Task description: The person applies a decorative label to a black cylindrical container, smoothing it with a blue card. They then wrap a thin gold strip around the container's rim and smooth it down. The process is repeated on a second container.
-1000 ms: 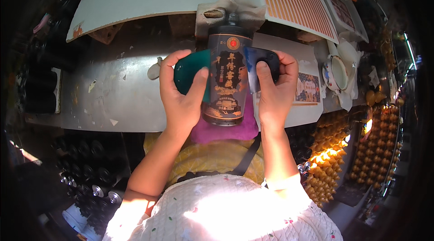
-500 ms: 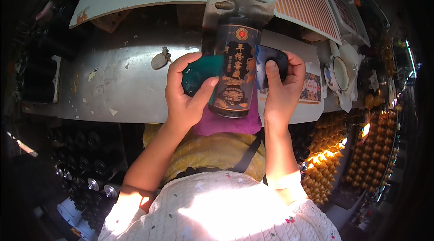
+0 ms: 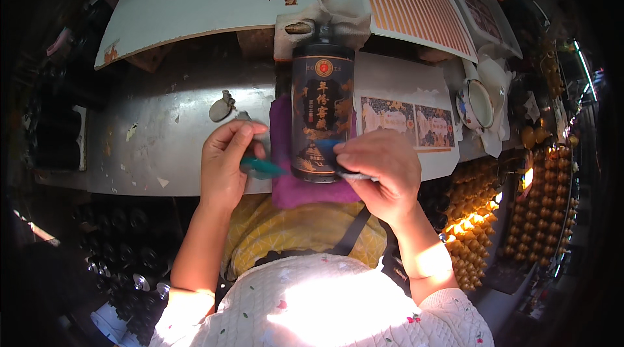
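A black bottle (image 3: pixel 322 113) with a gold-and-red decorated label lies with its base toward me on a purple cloth (image 3: pixel 286 194). Its neck points at a worn, pale support block (image 3: pixel 287 41). Left of the bottle, my left hand (image 3: pixel 224 168) is closed on a thin green scraper (image 3: pixel 262 167), whose tip reaches over the cloth near the bottle's base. My right hand (image 3: pixel 387 168) grips a dark scraper (image 3: pixel 356 175) at the bottle's lower right. A blue edge shows past the fingertips over the label; whether it touches the glass I cannot tell.
Printed label sheets (image 3: pixel 409 122) lie right of the bottle, with a white enamel bowl (image 3: pixel 476 104) beyond them. A small grey lump (image 3: pixel 221 107) sits on the metal bench (image 3: pixel 162 152). A raised white board (image 3: pixel 214 2) spans the back. Rows of gold pieces (image 3: pixel 468 236) stand at right.
Both scrapers have left their flat positions at the bottle's sides and turned more edge-on. My left hand has moved left and nearer me; my right has come over the bottle's lower part.
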A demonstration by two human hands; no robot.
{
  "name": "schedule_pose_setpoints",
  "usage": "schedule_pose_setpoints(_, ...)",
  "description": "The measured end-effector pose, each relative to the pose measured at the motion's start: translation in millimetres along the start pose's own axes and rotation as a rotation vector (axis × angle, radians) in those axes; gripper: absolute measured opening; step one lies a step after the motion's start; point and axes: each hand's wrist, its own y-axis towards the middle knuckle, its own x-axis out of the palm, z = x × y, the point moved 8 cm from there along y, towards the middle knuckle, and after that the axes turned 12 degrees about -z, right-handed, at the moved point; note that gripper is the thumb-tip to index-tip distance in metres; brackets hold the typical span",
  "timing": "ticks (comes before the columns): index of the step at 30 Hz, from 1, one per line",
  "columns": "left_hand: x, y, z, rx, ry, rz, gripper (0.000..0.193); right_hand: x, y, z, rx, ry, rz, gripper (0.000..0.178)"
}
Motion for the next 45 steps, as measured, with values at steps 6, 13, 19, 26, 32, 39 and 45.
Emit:
schedule_pose_setpoints(6,58.7,-17.6,11.2,0.179,0.995,-0.281,0.078,-1.2,-2.2,0.5,0.068,0.045,-0.071,0.038)
schedule_pose_setpoints(13,63.7,-20.2,7.2,0.398,1.237,-0.173,0.090,14.9,5.9,-22.1,0.004,-0.054,-0.261,0.040)
schedule_pose_setpoints(19,68.7,-23.9,9.3,0.489,1.168,-0.137,0.087,25.3,6.8,-36.7,-0.120,-0.214,-0.271,0.027)
schedule_pose_setpoints(26,67.6,-22.8,9.4,0.471,1.155,-0.131,0.088,28.5,27.7,-27.0,-0.037,-0.051,-0.403,0.022)
schedule_pose_setpoints(32,64.5,-21.0,2.8,0.356,1.131,-0.186,0.091,-13.3,107.5,37.8,-0.070,-0.262,0.167,0.017)
schedule_pose_setpoints(39,48.0,-23.9,-2.9,0.101,1.070,-0.161,0.097,12.9,13.1,-34.0,-0.032,0.127,-0.447,0.017)
schedule_pose_setpoints(45,33.9,-31.2,-4.3,0.113,0.629,-0.137,0.085,-64.8,-140.8,109.8,0.723,0.929,0.395,0.025)
